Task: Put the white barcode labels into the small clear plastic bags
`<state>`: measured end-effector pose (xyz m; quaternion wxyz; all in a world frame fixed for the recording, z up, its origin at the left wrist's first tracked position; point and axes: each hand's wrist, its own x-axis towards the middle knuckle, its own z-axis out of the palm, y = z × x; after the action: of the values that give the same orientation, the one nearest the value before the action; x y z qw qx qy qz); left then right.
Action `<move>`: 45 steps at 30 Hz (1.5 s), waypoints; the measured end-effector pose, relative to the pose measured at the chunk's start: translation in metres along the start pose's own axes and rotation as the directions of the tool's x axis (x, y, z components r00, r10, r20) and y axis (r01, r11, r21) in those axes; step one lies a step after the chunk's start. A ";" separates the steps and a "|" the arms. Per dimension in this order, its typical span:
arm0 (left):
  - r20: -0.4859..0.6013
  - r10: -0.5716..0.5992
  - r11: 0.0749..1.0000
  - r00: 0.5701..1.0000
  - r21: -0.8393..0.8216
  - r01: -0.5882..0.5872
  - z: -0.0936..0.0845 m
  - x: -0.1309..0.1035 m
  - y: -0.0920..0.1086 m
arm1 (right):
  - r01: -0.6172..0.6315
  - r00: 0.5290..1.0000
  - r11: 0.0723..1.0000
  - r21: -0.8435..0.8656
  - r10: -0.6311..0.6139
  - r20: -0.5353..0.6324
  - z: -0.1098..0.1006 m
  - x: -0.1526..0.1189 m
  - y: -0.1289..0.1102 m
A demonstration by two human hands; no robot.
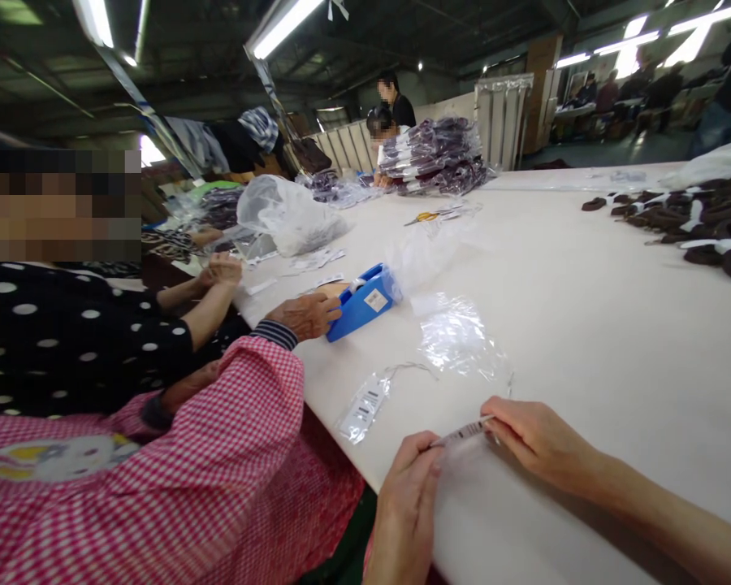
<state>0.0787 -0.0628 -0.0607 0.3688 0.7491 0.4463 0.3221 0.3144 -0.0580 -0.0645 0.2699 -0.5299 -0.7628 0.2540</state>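
Note:
Between my two hands, low over the near edge of the white table point(560, 325), a printed paper tag point(463, 433) is held nearly edge-on. My left hand point(407, 496) pinches its left end between thumb and fingers. The right end is pinched by my right hand point(529, 435), whose lower fingers are curled under. A short string stands up beside my right fingertips. Left of my hands lies another white printed tag point(365, 406) with a string loop, in or under clear plastic. Beyond it are flat clear plastic bags point(456, 333).
A co-worker's hand point(308, 315) touches a blue tape dispenser point(365, 302) to the left. A second person in polka dots point(85, 357) sits beyond. Yellow-handled scissors point(426, 217), bagged garments point(432, 154) and a plastic bag point(292, 215) lie farther back; dark brown bundled coils point(700, 219) lie right.

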 end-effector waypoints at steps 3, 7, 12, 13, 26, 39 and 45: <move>-0.064 -0.090 0.974 0.994 -0.215 0.074 -0.005 -0.001 0.008 | -0.122 0.991 0.977 0.176 0.131 -0.040 -0.023 -0.003 -0.001; -0.047 -0.182 0.891 0.982 -0.430 0.145 -0.005 -0.005 0.010 | -0.226 0.954 0.838 0.497 0.294 -0.060 -0.058 -0.013 -0.009; -0.012 -0.218 0.845 0.976 -0.502 0.183 0.002 -0.007 0.011 | -0.247 0.950 0.769 0.590 0.311 -0.008 -0.076 -0.029 -0.032; -0.004 -0.220 0.834 0.975 -0.519 0.186 0.003 -0.007 0.011 | -0.250 0.952 0.771 0.586 0.306 0.004 -0.076 -0.031 -0.036; 0.046 -0.256 0.695 0.966 -0.686 0.217 0.015 -0.004 0.011 | -0.273 0.961 0.844 0.461 0.258 0.096 -0.070 -0.032 -0.036; 0.158 -0.372 0.524 0.914 -0.778 0.348 0.023 -0.001 0.019 | -0.251 0.956 0.937 0.243 0.201 0.213 -0.077 -0.029 -0.034; 0.251 -0.365 0.397 0.897 -0.830 0.393 0.027 -0.002 0.023 | -0.263 0.945 0.940 0.218 0.205 0.254 -0.078 -0.025 -0.034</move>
<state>0.1095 -0.0790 -0.0557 0.7623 0.3447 0.3763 0.3980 0.3524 -0.0844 0.0113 0.2129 -0.5467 -0.6818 0.4370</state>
